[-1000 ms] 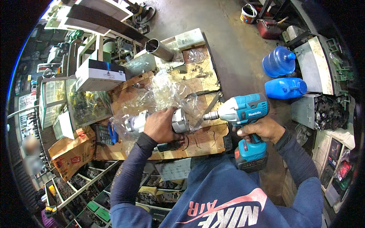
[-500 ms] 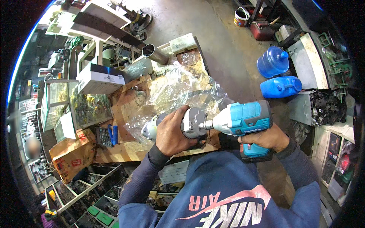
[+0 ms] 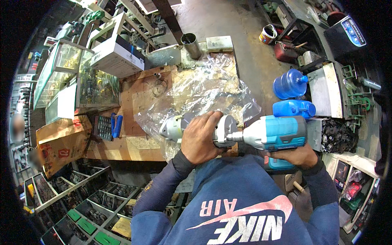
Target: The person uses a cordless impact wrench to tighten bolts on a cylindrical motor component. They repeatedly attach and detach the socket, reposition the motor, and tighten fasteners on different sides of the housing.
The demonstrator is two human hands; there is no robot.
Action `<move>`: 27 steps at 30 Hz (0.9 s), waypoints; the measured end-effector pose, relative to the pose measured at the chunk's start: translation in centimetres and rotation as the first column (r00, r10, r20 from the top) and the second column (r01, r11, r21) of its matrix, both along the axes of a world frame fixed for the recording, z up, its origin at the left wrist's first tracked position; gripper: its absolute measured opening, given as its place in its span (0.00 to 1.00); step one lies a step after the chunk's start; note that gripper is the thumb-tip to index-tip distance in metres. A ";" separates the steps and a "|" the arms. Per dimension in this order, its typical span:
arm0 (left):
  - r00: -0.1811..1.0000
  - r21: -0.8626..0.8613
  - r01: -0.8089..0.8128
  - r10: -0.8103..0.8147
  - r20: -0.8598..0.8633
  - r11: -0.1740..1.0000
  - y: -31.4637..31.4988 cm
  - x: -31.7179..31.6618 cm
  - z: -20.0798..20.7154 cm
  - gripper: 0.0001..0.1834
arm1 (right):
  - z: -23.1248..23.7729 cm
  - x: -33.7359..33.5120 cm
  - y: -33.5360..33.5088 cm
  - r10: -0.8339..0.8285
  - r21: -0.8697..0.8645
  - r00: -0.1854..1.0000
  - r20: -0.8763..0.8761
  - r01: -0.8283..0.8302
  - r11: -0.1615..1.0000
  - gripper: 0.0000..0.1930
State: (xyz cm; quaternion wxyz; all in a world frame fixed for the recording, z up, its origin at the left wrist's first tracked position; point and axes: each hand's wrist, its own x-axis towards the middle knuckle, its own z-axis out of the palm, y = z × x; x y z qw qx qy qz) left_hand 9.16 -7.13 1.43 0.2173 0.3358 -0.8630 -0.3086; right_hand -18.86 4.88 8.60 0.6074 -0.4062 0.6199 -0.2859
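Observation:
My left hand (image 3: 202, 141) wraps round a silver cylindrical metal part (image 3: 172, 127) that looks like a starter motor, held above the bench's front edge. In my right hand (image 3: 297, 156) is the grip of a teal and black cordless impact wrench (image 3: 281, 132), its battery low beside my sleeve. From the wrench's nose a steel socket (image 3: 234, 136) points left and meets the end of the metal part; whether it sits on a bolt I cannot tell. Crumpled clear plastic sheet (image 3: 212, 92) lies behind and under the part on the cardboard-covered workbench (image 3: 143, 148).
A metal cylinder (image 3: 191, 47) stands at the bench's far side, with a white box (image 3: 134, 63) to its left. Near the left end are a calculator (image 3: 102, 126) and a brown paper bag (image 3: 63, 143). Parts trays (image 3: 98, 190) sit below left; blue jugs (image 3: 290, 83) stand right.
My view has shifted, so the bench sits differently in it. Both hands, the metal part and the impact wrench appear slightly farther right, still lined up end to end.

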 end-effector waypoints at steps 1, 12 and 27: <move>1.000 -0.010 -0.014 0.014 -0.005 1.000 0.1 0.1 -0.1 0.51 | 0.1 -0.1 0.3 -0.011 -0.006 1.000 0.025 0.011 1.000 0.23; 1.000 -0.044 -0.006 0.007 0.024 0.999 -0.2 0.0 -0.2 0.51 | -2.6 0.1 1.9 0.079 -0.097 0.989 -0.129 -0.092 0.991 0.36; 0.999 -0.018 -0.013 0.013 -0.039 1.000 0.0 1.3 -0.3 0.50 | -2.2 -1.4 0.6 0.248 -0.345 0.928 -0.278 -0.337 0.876 0.40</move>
